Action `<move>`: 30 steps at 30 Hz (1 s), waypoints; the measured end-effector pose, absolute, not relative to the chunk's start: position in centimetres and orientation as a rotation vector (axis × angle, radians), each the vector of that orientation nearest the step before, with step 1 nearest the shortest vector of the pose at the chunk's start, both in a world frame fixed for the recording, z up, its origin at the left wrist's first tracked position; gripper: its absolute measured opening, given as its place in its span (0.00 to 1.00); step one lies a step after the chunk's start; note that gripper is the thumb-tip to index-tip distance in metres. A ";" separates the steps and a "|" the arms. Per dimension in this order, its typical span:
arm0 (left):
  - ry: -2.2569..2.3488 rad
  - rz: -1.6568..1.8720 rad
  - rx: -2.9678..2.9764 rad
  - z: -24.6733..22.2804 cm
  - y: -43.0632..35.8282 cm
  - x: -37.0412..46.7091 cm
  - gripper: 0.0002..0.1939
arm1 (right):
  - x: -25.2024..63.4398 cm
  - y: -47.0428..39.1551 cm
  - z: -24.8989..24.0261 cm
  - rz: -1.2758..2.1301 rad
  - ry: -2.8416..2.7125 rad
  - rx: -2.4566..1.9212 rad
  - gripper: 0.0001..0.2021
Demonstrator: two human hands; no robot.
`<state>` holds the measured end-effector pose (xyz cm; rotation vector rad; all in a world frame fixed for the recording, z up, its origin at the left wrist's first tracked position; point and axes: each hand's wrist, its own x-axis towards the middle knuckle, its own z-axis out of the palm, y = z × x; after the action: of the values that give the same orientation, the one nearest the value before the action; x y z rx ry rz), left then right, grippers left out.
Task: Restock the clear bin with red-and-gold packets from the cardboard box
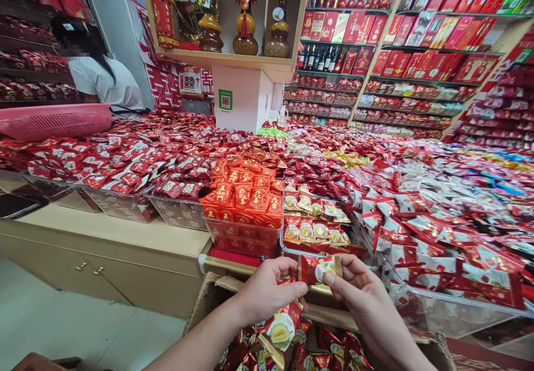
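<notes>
Between both hands is a red and gold wrapped candy (314, 270) with a durian picture. My right hand (362, 293) pinches its right end, thumb on the front. The fingers and thumb of my left hand (267, 287) close at its left end. Another durian candy (280, 329) shows just below my left hand and seems held in its lower fingers. Under the hands stands an open cardboard box (196, 310) with many loose candies (321, 357) of the same kind. Just beyond, similar candies (312, 229) stand in rows in a clear bin (287, 248).
A clear bin of orange-red packets (244, 196) stands left of the durian bin. White-and-red packets (442, 237) fill a bin at right. A pink basket (54, 120) sits far left, near a person in a white shirt (106, 82). Cabinet doors (100, 260) lie below the counter.
</notes>
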<state>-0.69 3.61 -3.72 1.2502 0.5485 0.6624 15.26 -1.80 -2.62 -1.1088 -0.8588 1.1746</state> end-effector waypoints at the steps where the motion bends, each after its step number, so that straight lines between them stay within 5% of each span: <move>1: 0.531 0.661 1.238 -3.7 3.6 -0.7 0.15 | 15.2 -1.9 -2.7 1.166 -0.861 -1.107 0.14; 17: 0.693 0.691 1.082 -3.9 4.0 -0.6 0.14 | 17.5 -2.1 -2.2 0.892 -1.607 -1.359 0.10; 21: 0.714 0.758 1.047 -4.1 4.2 -0.5 0.17 | 20.6 2.1 1.7 0.525 -1.602 -1.609 0.14; 25: 0.701 0.761 1.090 -4.1 4.2 -0.5 0.16 | 23.2 9.1 5.1 -0.189 -1.631 -2.189 0.09; 30: 0.708 0.728 1.127 -3.9 4.0 -0.6 0.12 | 23.6 14.4 4.7 -0.212 -1.708 -2.351 0.09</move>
<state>-0.65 4.00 -3.91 1.1269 0.7080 0.7284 23.65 14.38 4.70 -2.3511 -1.7081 -0.2119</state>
